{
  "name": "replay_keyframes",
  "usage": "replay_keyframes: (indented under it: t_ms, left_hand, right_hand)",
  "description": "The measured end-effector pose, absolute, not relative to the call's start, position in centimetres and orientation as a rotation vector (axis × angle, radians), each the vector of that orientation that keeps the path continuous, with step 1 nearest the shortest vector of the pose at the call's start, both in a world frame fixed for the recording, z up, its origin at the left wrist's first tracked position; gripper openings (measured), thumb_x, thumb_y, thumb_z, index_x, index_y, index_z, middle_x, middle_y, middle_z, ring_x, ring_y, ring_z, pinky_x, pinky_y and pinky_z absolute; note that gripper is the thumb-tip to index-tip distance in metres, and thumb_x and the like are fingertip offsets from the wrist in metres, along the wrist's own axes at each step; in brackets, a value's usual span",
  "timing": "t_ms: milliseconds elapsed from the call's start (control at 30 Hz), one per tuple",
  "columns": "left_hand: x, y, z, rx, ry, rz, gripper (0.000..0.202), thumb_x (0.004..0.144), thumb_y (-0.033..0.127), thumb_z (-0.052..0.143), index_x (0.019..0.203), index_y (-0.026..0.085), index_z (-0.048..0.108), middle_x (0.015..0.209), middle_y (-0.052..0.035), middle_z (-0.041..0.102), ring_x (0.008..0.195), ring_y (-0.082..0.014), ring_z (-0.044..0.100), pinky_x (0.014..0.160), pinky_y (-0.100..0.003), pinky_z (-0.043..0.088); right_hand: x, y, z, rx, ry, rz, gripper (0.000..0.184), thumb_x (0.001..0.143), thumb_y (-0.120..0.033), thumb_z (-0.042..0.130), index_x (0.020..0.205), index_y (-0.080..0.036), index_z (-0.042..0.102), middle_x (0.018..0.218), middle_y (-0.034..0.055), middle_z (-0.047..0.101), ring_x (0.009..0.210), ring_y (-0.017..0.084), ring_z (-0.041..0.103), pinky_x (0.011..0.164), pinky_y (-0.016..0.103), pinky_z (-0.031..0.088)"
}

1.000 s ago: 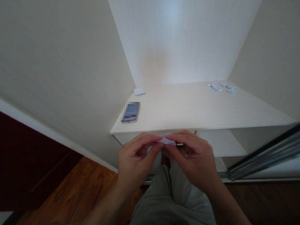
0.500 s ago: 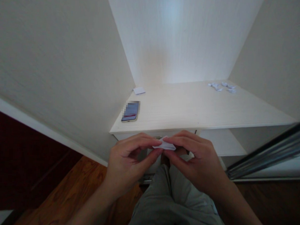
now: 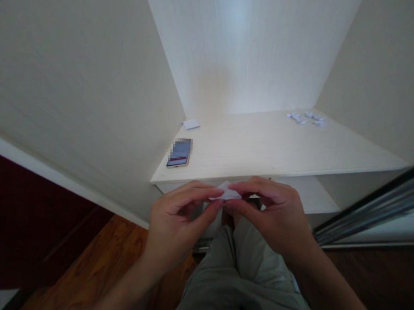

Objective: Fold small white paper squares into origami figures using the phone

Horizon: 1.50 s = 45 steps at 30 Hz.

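Observation:
A small piece of folded white paper (image 3: 227, 192), roughly triangular with its point upward, is held between both hands just in front of the shelf edge. My left hand (image 3: 181, 218) pinches its left end between thumb and fingers. On the other side, my right hand (image 3: 272, 212) grips the right end the same way. The fingertips cover both ends and part of the lower edge.
A phone (image 3: 180, 153) lies on the white shelf (image 3: 242, 143) near its left front. Behind it sits a stack of white paper (image 3: 191, 123). Several small folded paper pieces (image 3: 299, 118) lie at the back right. A dark-edged sliding door (image 3: 369, 203) stands at right.
The folded paper has risen slightly and now shows a taller, more upright triangular face. My right fingers have shifted a little on its right side; my left hand keeps its pinch.

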<state>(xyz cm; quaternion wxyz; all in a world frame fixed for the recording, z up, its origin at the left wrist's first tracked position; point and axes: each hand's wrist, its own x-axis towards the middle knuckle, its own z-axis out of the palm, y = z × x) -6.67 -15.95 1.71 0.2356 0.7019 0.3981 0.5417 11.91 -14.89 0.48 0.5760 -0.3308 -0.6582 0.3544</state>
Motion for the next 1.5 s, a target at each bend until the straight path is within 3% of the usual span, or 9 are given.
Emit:
replay_keyframes:
  t_ms: [133, 300, 467, 667, 867, 1033, 1300, 1500]
  left_hand:
    - [-6.5, -15.9, 1.6, 1.84, 1.108, 1.509, 0.02, 0.077, 0.014, 0.081, 0.093, 0.026, 0.082, 0.088, -0.0043, 0.077, 0.071, -0.0145, 0.069, 0.062, -0.023, 0.059]
    - [-6.5, -15.6, 1.7, 1.766, 1.076, 1.471, 0.02, 0.075, 0.013, 0.082, 0.091, 0.025, 0.082, 0.086, -0.0041, 0.077, 0.066, -0.0138, 0.068, 0.063, -0.024, 0.061]
    - [-6.5, -15.7, 1.8, 1.738, 1.072, 1.414, 0.023, 0.079, 0.017, 0.08, 0.1, 0.025, 0.081, 0.093, -0.0061, 0.077, 0.076, -0.0174, 0.071, 0.074, -0.03, 0.063]
    - [-6.8, -15.0, 2.6, 2.156, 1.127, 1.288, 0.022, 0.086, 0.018, 0.072, 0.106, 0.027, 0.077, 0.097, -0.0057, 0.073, 0.087, -0.0183, 0.069, 0.073, -0.027, 0.059]
    - [-7.6, -13.9, 2.8, 2.502, 1.091, 1.212, 0.023, 0.087, 0.021, 0.072, 0.108, 0.028, 0.075, 0.111, -0.0061, 0.074, 0.103, -0.0218, 0.069, 0.091, -0.035, 0.056]
    - [-7.5, -13.9, 3.3, 2.526, 1.053, 1.173, 0.025, 0.088, 0.019, 0.071, 0.11, 0.029, 0.075, 0.101, -0.0028, 0.078, 0.091, -0.0188, 0.073, 0.081, -0.029, 0.056]
    - [-7.1, -13.7, 4.6, 2.566, 1.134, 1.155, 0.014, 0.089, 0.024, 0.071, 0.102, 0.027, 0.077, 0.09, -0.0016, 0.078, 0.079, -0.0171, 0.072, 0.07, -0.026, 0.053]
    - [-7.5, -13.3, 5.0, 2.667, 1.097, 1.168, 0.019, 0.09, 0.025, 0.071, 0.107, 0.029, 0.077, 0.094, -0.0019, 0.079, 0.081, -0.0176, 0.073, 0.072, -0.027, 0.053]
  right_hand:
    - [11.6, -14.6, -0.5, -0.723, -1.481, 0.898, 0.018, 0.083, -0.02, 0.08, 0.1, -0.026, 0.079, 0.092, 0.0035, 0.078, 0.079, 0.017, 0.069, 0.07, 0.03, 0.057]
    - [11.8, -14.7, -0.5, -0.73, -1.499, 0.928, 0.018, 0.085, -0.019, 0.076, 0.102, -0.025, 0.078, 0.094, 0.0043, 0.076, 0.082, 0.017, 0.07, 0.071, 0.031, 0.057]
    - [12.3, -14.6, 0.5, -0.765, -1.651, 0.829, 0.019, 0.087, -0.018, 0.073, 0.105, -0.025, 0.077, 0.09, 0.0033, 0.074, 0.077, 0.015, 0.068, 0.064, 0.025, 0.054]
    - [12.8, -14.2, 0.9, -0.816, -1.826, 0.58, 0.017, 0.089, -0.018, 0.072, 0.103, -0.025, 0.076, 0.086, 0.001, 0.072, 0.075, 0.013, 0.065, 0.062, 0.023, 0.051]
    - [12.9, -14.3, 0.7, -0.835, -1.713, 0.778, 0.01, 0.091, -0.028, 0.07, 0.098, -0.022, 0.075, 0.088, 0.0034, 0.075, 0.077, 0.016, 0.068, 0.064, 0.025, 0.055]
    - [12.9, -14.2, 0.5, -0.818, -1.641, 0.89, 0.01, 0.091, -0.026, 0.071, 0.099, -0.023, 0.075, 0.089, 0.0026, 0.075, 0.077, 0.015, 0.068, 0.066, 0.026, 0.056]
    - [13.2, -13.8, 1.1, -0.849, -1.835, 0.454, 0.014, 0.095, -0.023, 0.067, 0.105, -0.024, 0.076, 0.088, 0.0028, 0.069, 0.08, 0.016, 0.065, 0.071, 0.028, 0.053]
    - [13.1, -13.6, 1.0, -0.835, -1.831, 0.365, 0.015, 0.096, -0.023, 0.066, 0.107, -0.022, 0.076, 0.091, 0.0042, 0.07, 0.082, 0.017, 0.066, 0.073, 0.029, 0.052]
